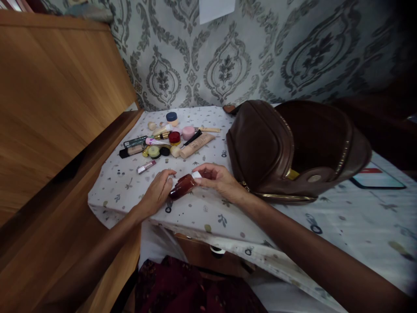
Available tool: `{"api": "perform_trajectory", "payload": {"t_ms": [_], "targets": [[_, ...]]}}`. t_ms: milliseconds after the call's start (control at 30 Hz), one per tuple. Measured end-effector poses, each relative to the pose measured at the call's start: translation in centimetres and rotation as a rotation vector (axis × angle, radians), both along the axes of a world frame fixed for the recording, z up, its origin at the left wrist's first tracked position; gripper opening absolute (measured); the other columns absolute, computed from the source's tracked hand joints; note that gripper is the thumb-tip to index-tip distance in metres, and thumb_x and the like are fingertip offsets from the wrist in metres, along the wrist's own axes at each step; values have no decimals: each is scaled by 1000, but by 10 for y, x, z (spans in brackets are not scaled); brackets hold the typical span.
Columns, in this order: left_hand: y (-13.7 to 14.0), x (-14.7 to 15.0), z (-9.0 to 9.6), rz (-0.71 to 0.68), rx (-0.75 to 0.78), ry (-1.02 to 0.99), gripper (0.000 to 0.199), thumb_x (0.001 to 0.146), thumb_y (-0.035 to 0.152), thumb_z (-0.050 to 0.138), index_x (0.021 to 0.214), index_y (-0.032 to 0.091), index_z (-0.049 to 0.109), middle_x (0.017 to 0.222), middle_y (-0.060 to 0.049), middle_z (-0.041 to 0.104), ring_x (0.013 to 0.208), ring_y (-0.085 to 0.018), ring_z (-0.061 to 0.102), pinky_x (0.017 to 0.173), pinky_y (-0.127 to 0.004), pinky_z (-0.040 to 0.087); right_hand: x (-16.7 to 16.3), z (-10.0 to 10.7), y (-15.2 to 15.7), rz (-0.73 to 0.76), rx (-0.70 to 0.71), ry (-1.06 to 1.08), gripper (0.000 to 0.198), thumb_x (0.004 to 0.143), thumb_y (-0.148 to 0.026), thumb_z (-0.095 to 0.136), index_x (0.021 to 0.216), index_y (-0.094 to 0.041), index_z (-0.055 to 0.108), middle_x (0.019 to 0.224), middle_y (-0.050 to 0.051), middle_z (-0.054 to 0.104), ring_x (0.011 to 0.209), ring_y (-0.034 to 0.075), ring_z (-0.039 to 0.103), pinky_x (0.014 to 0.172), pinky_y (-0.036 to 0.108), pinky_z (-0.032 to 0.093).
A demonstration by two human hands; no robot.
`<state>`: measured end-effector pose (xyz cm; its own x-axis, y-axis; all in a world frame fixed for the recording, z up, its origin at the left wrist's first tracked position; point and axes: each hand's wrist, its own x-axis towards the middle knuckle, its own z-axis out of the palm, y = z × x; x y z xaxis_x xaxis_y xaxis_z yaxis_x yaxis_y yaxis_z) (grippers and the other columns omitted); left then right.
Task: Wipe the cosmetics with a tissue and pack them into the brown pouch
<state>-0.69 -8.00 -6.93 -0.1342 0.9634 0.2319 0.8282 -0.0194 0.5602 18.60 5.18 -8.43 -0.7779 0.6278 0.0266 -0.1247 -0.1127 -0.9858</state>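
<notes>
Between my hands, a small glossy reddish-brown bottle (183, 187) with a white cap (196, 174) lies tilted just over the cloth. My right hand (215, 177) pinches it at the capped end, thumb and fingers closed. At the bottle's darker other end is my left hand (158, 191), its fingers curled and the thumb against the side. Some of the left fingers are hidden behind the hand. Just beyond my left hand lies a small lip gloss tube (146, 167). Farther back is a beige cosmetic tube (197, 145), close to a red-lidded jar (174, 138).
A large brown leather bag (260, 148) stands unzipped on the right, beside my right forearm. Several cosmetics, including a pink jar (188, 132) and a blue-lidded jar (171, 118), crowd the back left. A wooden cabinet (65, 78) borders the left; a tablet (379, 177) lies behind the bag.
</notes>
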Motion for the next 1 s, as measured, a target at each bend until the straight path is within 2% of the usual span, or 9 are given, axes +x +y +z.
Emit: {"api": "perform_trajectory", "payload": {"t_ms": [67, 167, 333, 433, 533, 600, 733, 867, 1000], "targets": [[-7, -3, -2, -17, 12, 121, 39, 102, 35, 29, 123, 16, 55, 117, -11, 59, 113, -24, 53, 102, -42, 42, 1, 0, 0, 20, 17, 19, 37, 67, -36, 84, 96, -20, 68, 86, 1, 68, 74, 12, 62, 70, 27, 49], [-15, -10, -3, -3, -7, 222, 40, 102, 36, 31, 128, 17, 54, 112, -11, 59, 109, -24, 55, 99, -41, 45, 2, 1, 1, 25, 43, 39, 36, 67, -35, 84, 96, -19, 68, 85, -1, 67, 74, 11, 61, 70, 26, 47], [-12, -17, 3, 40, 3, 158, 35, 99, 34, 43, 130, 18, 46, 120, -10, 61, 109, -23, 59, 93, -38, 49, 3, 3, -1, 43, 54, 0, 38, 69, -35, 83, 100, -19, 69, 86, 1, 69, 75, 12, 61, 69, 26, 46], [-1, -6, 14, 82, 95, 134, 29, 98, 33, 47, 123, 17, 49, 114, -8, 63, 105, -22, 61, 91, -36, 49, 3, 4, -1, 69, 22, -3, 38, 69, -34, 82, 101, -19, 70, 87, 1, 70, 74, 12, 62, 70, 26, 47], [10, 16, 25, -34, 201, 165, 27, 101, 30, 43, 122, 15, 50, 117, -10, 61, 111, -22, 58, 98, -36, 47, 1, 3, -1, 77, -1, 18, 37, 68, -34, 83, 100, -19, 70, 85, 0, 70, 72, 11, 61, 69, 26, 47], [15, 31, 27, -155, 182, 205, 29, 102, 31, 41, 125, 16, 50, 118, -10, 61, 112, -22, 58, 99, -37, 46, 0, 1, 0, 74, -4, 36, 39, 65, -36, 86, 96, -18, 70, 82, -1, 69, 69, 11, 60, 66, 25, 47], [12, 42, 19, -254, 127, 342, 40, 100, 38, 46, 136, 21, 45, 116, -11, 61, 108, -26, 60, 93, -41, 51, -1, -3, 0, 72, 26, 52, 43, 62, -45, 86, 90, -17, 68, 78, -1, 67, 68, 11, 59, 65, 24, 47], [2, 28, 2, -197, 167, 433, 56, 99, 47, 46, 147, 22, 34, 123, -13, 60, 111, -29, 61, 88, -42, 54, 0, -4, -2, 65, 25, 55, 47, 64, -51, 84, 91, -17, 67, 77, -1, 66, 68, 11, 58, 65, 25, 46], [-12, 5, -15, -136, 217, 515, 63, 96, 58, 45, 147, 22, 35, 129, -15, 60, 118, -31, 60, 89, -42, 56, 1, 2, -8, 41, 64, 39, 48, 64, -55, 83, 89, -17, 66, 75, -2, 63, 66, 10, 54, 63, 24, 42]]}}
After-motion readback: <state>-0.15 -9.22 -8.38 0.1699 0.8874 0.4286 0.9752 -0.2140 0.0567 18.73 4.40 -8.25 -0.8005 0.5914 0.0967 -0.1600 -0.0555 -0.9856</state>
